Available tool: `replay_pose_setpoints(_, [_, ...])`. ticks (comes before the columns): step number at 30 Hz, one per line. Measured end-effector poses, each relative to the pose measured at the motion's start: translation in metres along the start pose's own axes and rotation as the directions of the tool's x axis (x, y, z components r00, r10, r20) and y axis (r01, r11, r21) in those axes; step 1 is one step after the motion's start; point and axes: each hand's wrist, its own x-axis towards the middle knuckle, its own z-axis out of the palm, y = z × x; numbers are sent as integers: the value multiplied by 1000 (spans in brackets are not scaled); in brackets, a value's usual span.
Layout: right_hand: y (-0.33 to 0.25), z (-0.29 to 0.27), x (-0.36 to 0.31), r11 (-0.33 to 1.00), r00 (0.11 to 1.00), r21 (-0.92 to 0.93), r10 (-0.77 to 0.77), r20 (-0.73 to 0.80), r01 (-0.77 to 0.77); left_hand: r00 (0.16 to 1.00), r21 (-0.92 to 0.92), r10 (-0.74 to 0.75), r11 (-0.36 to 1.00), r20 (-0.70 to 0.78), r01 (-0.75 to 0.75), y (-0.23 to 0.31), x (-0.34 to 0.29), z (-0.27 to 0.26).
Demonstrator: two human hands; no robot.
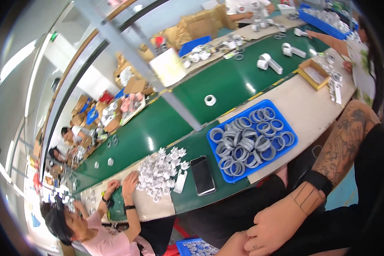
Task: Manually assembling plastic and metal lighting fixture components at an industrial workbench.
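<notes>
My right hand (271, 228) rests in the lower right over dark trousers, a black band on its wrist. Its fingers curl over my left hand (234, 244), which shows only in part at the bottom edge, its fingers hidden. No object can be seen in either hand. Up on the bench, apart from both hands, stands a blue tray (252, 176) full of grey rings (239, 141). A dark phone (202, 176) lies left of that tray, beside a small white flat part (180, 181) and a heap of white plastic pieces (158, 173).
A green conveyor belt (183, 111) runs behind the bench, carrying a white round part (210, 100) and white jointed parts (269, 64). A metal post (179, 109) rises near the tray. Co-workers sit at left and right. A yellow box (313, 74) stands at far right.
</notes>
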Motion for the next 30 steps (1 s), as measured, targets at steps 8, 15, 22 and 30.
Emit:
replay_pose_setpoints(8, [-15,-12,-44,978,979,105,186,-79,-177,988,20,-6,1000,151,3,19,46,0])
replay_pose_setpoints(15, [-16,-10,-86,946,948,123,310,-71,-300,949,36,-91,996,301,84,27,92,-9])
replay_pose_setpoints(22, [38,-114,-236,507,503,194,861,-72,-840,919,-352,-390,870,-62,346,-42,10,-52])
replay_pose_setpoints(30, [-67,38,-398,-697,-270,397,641,719,-597,610,-270,212,753,-764,-600,-40,104,-267])
